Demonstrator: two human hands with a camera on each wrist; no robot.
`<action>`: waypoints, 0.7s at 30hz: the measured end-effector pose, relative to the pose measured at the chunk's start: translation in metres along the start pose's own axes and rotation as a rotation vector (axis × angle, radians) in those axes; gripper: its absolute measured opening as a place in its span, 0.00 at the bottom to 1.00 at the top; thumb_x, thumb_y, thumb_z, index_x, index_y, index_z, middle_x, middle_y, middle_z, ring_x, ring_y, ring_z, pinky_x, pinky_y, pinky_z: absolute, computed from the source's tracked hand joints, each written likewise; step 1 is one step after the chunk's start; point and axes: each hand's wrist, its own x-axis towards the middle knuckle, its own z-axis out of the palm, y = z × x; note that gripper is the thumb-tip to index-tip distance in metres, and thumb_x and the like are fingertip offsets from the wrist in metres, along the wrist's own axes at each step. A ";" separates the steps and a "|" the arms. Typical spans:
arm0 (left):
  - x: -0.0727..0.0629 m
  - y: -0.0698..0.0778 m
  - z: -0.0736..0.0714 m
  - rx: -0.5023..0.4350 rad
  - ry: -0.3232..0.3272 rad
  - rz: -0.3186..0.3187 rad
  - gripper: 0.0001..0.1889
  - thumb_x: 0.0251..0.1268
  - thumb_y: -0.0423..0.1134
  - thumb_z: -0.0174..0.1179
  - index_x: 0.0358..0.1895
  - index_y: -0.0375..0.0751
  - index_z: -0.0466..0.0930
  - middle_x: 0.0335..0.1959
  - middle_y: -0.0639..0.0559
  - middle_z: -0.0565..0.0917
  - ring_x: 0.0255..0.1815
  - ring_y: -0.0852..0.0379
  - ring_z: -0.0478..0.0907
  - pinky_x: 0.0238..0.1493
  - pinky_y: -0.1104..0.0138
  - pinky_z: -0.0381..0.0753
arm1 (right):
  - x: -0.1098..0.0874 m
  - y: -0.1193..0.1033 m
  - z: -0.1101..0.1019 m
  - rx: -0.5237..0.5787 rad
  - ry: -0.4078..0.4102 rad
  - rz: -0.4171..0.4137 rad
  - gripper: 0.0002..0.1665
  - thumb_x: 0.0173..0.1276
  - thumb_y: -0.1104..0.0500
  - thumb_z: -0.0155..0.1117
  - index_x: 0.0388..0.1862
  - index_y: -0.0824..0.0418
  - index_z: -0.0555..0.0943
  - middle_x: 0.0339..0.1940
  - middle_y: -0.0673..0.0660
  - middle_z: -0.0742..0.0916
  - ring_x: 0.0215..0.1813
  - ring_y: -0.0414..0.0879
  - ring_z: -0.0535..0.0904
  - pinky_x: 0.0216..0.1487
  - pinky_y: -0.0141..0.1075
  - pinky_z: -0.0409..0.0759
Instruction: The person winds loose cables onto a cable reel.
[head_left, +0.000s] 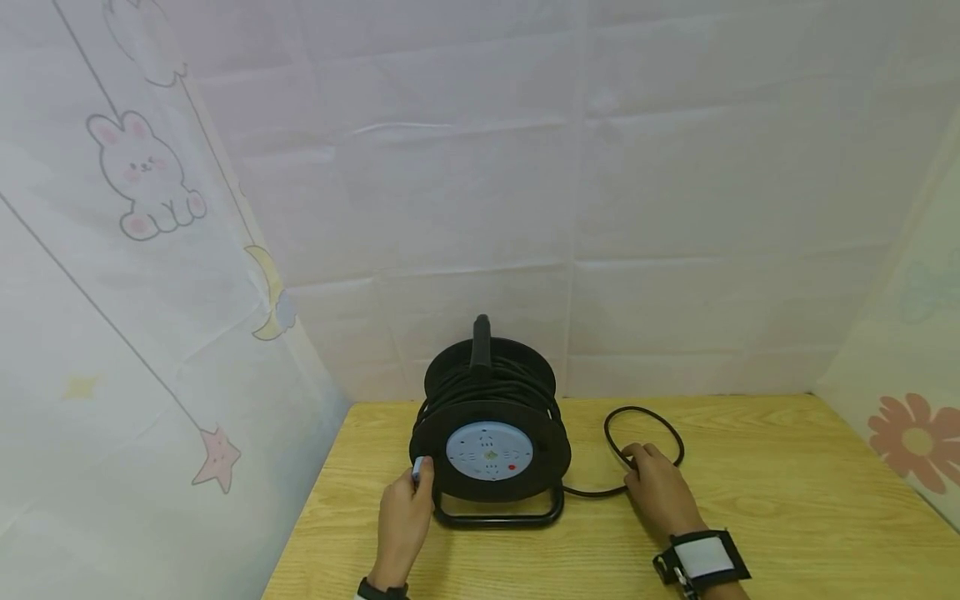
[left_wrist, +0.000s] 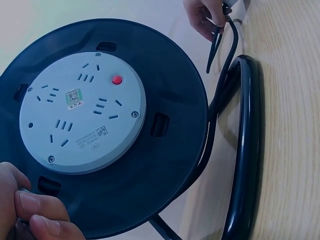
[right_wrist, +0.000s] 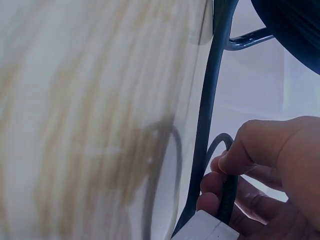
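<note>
A black cable reel [head_left: 489, 417] stands on the table, dark cable wound behind its front disc. The disc carries a pale round socket panel [left_wrist: 80, 112] with a red button [left_wrist: 117, 80]. My left hand [head_left: 403, 508] grips a small pale knob [head_left: 417, 468] at the disc's left edge; curled fingers hide most of it in the left wrist view. To the right of the reel, my right hand [head_left: 663, 492] holds the loose black cable [head_left: 651, 409], which loops behind it. The right wrist view shows the cable between thumb and fingers, beside a white block-like piece [right_wrist: 206, 229].
The reel stands on a black tubular frame [head_left: 498, 522] with an upright handle [head_left: 481, 346] on top. Under it is a wood-grain table [head_left: 787, 483]. A pale cloth backdrop [head_left: 465, 192] rises behind the table's back edge, with printed cloth at both sides.
</note>
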 end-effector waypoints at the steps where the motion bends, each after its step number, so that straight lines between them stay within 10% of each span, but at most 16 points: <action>1: 0.000 0.000 0.000 0.001 0.002 0.000 0.27 0.86 0.55 0.50 0.23 0.46 0.65 0.16 0.55 0.67 0.16 0.58 0.64 0.21 0.68 0.62 | 0.000 0.000 0.000 0.000 0.001 0.000 0.19 0.68 0.71 0.68 0.57 0.70 0.83 0.47 0.66 0.86 0.39 0.49 0.84 0.37 0.45 0.82; 21: 0.002 0.004 -0.004 -0.034 0.000 0.016 0.29 0.86 0.59 0.49 0.24 0.45 0.68 0.15 0.57 0.69 0.15 0.60 0.65 0.20 0.69 0.63 | -0.001 -0.002 -0.002 0.000 -0.005 -0.010 0.19 0.67 0.70 0.69 0.57 0.72 0.83 0.43 0.63 0.86 0.35 0.45 0.80 0.35 0.41 0.79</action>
